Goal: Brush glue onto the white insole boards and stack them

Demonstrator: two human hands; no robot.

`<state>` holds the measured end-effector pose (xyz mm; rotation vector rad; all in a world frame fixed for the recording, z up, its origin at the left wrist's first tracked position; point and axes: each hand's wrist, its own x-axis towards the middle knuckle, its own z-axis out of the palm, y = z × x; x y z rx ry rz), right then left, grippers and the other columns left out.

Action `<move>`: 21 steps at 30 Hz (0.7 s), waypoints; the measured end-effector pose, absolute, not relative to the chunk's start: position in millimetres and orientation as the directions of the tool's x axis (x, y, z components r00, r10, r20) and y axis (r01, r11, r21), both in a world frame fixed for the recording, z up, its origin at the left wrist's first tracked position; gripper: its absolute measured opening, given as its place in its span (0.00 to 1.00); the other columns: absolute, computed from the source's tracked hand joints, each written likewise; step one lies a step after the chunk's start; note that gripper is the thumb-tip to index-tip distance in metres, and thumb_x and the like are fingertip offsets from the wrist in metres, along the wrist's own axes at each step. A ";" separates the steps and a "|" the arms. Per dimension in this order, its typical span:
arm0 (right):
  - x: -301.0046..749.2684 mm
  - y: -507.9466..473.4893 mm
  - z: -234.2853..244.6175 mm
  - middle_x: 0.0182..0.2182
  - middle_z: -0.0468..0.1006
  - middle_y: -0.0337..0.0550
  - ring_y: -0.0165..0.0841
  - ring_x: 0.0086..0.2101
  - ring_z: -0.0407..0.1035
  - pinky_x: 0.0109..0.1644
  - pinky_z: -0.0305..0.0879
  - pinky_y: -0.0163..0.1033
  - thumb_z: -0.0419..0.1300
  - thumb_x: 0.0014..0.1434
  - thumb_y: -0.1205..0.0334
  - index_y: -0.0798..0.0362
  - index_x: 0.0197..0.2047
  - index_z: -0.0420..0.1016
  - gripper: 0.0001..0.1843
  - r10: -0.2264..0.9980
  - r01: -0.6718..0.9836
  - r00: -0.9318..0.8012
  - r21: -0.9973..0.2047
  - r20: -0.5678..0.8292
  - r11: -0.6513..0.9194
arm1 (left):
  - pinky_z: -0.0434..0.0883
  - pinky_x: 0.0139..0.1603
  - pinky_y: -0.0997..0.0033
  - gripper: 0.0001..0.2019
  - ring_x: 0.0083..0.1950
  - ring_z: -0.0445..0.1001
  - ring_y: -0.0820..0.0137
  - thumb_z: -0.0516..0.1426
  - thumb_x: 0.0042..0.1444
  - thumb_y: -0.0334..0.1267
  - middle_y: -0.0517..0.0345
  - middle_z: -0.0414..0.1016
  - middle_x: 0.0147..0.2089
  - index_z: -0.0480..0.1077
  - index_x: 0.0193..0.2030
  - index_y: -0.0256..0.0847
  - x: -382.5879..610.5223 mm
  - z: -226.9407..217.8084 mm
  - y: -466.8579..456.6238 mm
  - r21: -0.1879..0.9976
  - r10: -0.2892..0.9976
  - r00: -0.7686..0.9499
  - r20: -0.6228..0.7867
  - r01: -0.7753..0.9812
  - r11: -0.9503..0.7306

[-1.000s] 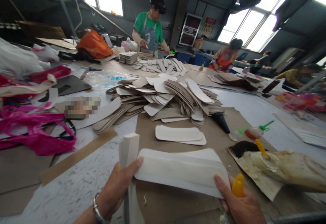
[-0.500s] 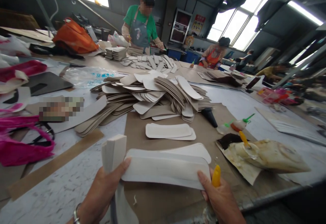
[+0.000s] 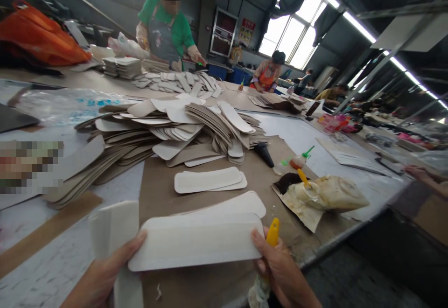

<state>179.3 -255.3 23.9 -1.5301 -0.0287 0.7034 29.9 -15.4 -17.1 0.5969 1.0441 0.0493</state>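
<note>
My left hand (image 3: 100, 275) grips a folded stack of white insole boards (image 3: 112, 233), its thumb pressing the left end of a long white insole piece (image 3: 196, 242). My right hand (image 3: 283, 273) pinches that piece's right end and also holds a glue bottle with a yellow nozzle (image 3: 272, 233). The piece hovers over brown paper (image 3: 157, 177) on the table. Another white insole (image 3: 238, 204) lies just behind it, and a pair of white insoles (image 3: 208, 179) lies farther back.
A big heap of insole boards (image 3: 168, 130) fills the table's middle. A glue-smeared paper (image 3: 325, 196) with bottles (image 3: 297, 161) lies to the right near the table edge. Other people work at the far end beside more insoles (image 3: 182, 81). An orange bag (image 3: 38, 37) sits far left.
The view has swung right and down the table. Both hands keep hold of the long white piece, which now lies flatter and lower in view.
</note>
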 end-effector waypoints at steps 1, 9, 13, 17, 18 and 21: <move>180.3 -255.0 23.8 0.17 0.57 0.29 0.20 0.17 0.44 0.20 0.41 0.27 0.64 0.48 0.39 0.55 0.32 0.65 0.26 0.417 -0.372 0.817 -0.916 -0.399 -0.149 | 0.77 0.35 0.57 0.24 0.33 0.76 0.55 0.65 0.47 0.43 0.50 0.78 0.34 0.67 0.50 0.38 30.9 -16.2 -14.9 0.516 0.344 0.501 -0.794 0.254 0.818; 190.3 -258.6 23.6 0.14 0.56 0.30 0.23 0.18 0.48 0.22 0.41 0.31 0.57 0.49 0.33 0.54 0.25 0.62 0.29 0.298 -0.217 0.882 -0.876 -0.365 -0.431 | 0.66 0.26 0.79 0.23 0.26 0.65 0.73 0.64 0.43 0.57 0.62 0.67 0.24 0.66 0.30 0.38 32.6 7.2 -19.0 0.766 0.489 0.665 -0.565 0.202 0.610; 198.9 -263.5 14.4 0.14 0.55 0.31 0.25 0.17 0.48 0.22 0.41 0.33 0.54 0.50 0.32 0.52 0.24 0.60 0.29 0.277 -0.198 0.885 -0.840 -0.375 -0.505 | 0.63 0.24 0.79 0.25 0.24 0.61 0.76 0.67 0.39 0.56 0.62 0.66 0.25 0.66 0.32 0.36 32.0 6.7 -15.7 0.780 0.498 0.686 -0.531 0.167 0.603; 201.7 -263.6 9.6 0.13 0.57 0.32 0.27 0.17 0.49 0.23 0.42 0.35 0.54 0.51 0.32 0.51 0.24 0.60 0.28 0.272 -0.198 0.887 -0.840 -0.372 -0.505 | 0.61 0.23 0.78 0.23 0.25 0.61 0.76 0.69 0.36 0.49 0.61 0.66 0.25 0.67 0.29 0.35 33.5 3.6 -13.4 0.802 0.506 0.702 -0.502 0.160 0.575; 201.4 -262.7 9.9 0.13 0.57 0.33 0.27 0.17 0.50 0.23 0.43 0.35 0.54 0.51 0.32 0.51 0.24 0.60 0.28 0.271 -0.197 0.890 -0.846 -0.367 -0.496 | 0.61 0.23 0.78 0.22 0.25 0.61 0.76 0.70 0.35 0.48 0.61 0.66 0.24 0.67 0.28 0.35 34.6 3.2 -13.2 0.804 0.514 0.693 -0.506 0.163 0.572; 199.1 -259.1 13.1 0.14 0.57 0.32 0.26 0.18 0.50 0.24 0.45 0.34 0.55 0.51 0.33 0.51 0.24 0.60 0.27 0.277 -0.174 0.901 -0.864 -0.334 -0.473 | 0.61 0.23 0.77 0.23 0.25 0.61 0.75 0.70 0.34 0.48 0.61 0.67 0.25 0.67 0.29 0.35 37.8 3.4 -12.6 0.800 0.540 0.661 -0.521 0.159 0.578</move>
